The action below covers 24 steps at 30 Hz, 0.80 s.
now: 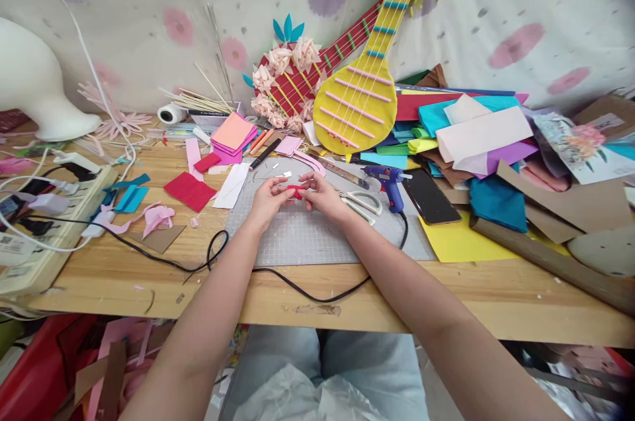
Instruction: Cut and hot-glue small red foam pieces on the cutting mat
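Over the grey cutting mat, my left hand and my right hand pinch a small red piece between them; it looks like crepe paper or felt. Fingers cover part of it. Close to my right hand lie white-handled scissors and, farther right, a blue hot glue gun with its black cord. To the left of my left hand are a white paper slip and a larger red sheet. A curved pink strip lies just beyond my fingers.
Behind stand a yellow lute-shaped craft and a red flowered one. A phone and piled coloured sheets fill the right. At left are a power strip and a white foam head. A black cord crosses the front.
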{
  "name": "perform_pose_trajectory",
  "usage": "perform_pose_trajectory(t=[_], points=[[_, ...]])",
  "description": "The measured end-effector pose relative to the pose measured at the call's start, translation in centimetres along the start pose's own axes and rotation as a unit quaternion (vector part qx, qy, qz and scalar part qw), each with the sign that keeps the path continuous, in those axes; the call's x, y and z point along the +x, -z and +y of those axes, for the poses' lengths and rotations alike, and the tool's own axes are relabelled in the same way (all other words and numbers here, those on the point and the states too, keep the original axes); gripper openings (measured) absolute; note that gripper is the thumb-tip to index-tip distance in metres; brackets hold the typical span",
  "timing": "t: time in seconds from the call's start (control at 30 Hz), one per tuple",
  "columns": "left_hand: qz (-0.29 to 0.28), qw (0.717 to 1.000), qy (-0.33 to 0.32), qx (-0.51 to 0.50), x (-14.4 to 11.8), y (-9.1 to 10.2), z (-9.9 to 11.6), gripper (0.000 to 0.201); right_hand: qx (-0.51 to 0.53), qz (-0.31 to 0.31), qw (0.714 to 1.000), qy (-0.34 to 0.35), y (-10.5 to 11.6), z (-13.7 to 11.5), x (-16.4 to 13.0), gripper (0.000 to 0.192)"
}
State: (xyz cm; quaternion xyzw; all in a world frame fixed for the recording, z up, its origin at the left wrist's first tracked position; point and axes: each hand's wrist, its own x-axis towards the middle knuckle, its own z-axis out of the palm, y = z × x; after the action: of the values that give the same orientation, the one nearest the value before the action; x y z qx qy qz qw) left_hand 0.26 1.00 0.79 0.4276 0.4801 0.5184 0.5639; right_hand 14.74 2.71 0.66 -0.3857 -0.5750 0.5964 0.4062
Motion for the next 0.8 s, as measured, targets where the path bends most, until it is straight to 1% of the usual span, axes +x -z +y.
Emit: perform_pose_trajectory(t=[0.07,0.13,0.2,0.27,0.33,0.4,0.43,0.5,0.57,0.6,0.7,0.8], points=[[0.023,0.999,-0.010,0.027,-0.1,0.0,-0.1,0.045,-0.017,0.030,0.999,0.005,0.1,0.4,-0.1,0.030],[0.047,0.996,-0.024,0.077,0.0,0.2,-0.4,0.045,-0.026,0.055,0.998,0.015,0.0,0.7,-0.1,0.026],[0.059,0.988,-0.051,0.134,0.2,0.4,-0.7,0.042,-0.029,0.070,0.997,0.023,-0.2,1.1,-0.1,0.024],[0.058,0.980,-0.077,0.175,0.3,0.5,-1.0,0.040,-0.030,0.068,0.997,0.020,-0.3,1.3,-0.1,0.025],[0.049,0.975,-0.089,0.196,0.3,0.5,-1.3,0.039,-0.047,0.051,0.998,0.006,-0.4,1.5,-0.2,0.026],[0.039,0.974,-0.092,0.204,0.4,0.6,-1.4,0.039,-0.090,0.044,0.995,0.000,-0.4,1.7,-0.2,0.022],[0.044,0.973,-0.098,0.204,0.4,0.7,-1.4,0.038,-0.121,0.056,0.991,0.007,-0.4,1.8,-0.2,0.018],[0.085,0.969,-0.123,0.197,0.6,1.2,-1.2,0.035,-0.183,0.107,0.977,0.032,-0.1,1.9,-0.2,0.011],[0.161,0.956,-0.153,0.191,1.0,2.2,-0.9,0.030,-0.214,0.162,0.962,0.049,0.3,2.1,-0.1,0.009],[0.194,0.949,-0.158,0.193,1.2,2.7,-0.8,0.027,-0.214,0.177,0.960,0.047,0.6,2.2,-0.1,0.009],[0.227,0.944,-0.134,0.201,2.0,4.5,-0.5,0.028,-0.184,0.187,0.965,0.029,1.1,2.4,0.2,0.011],[0.233,0.932,-0.126,0.246,2.6,5.3,-0.1,0.027,-0.148,0.189,0.971,0.011,1.3,2.4,0.3,0.012]])
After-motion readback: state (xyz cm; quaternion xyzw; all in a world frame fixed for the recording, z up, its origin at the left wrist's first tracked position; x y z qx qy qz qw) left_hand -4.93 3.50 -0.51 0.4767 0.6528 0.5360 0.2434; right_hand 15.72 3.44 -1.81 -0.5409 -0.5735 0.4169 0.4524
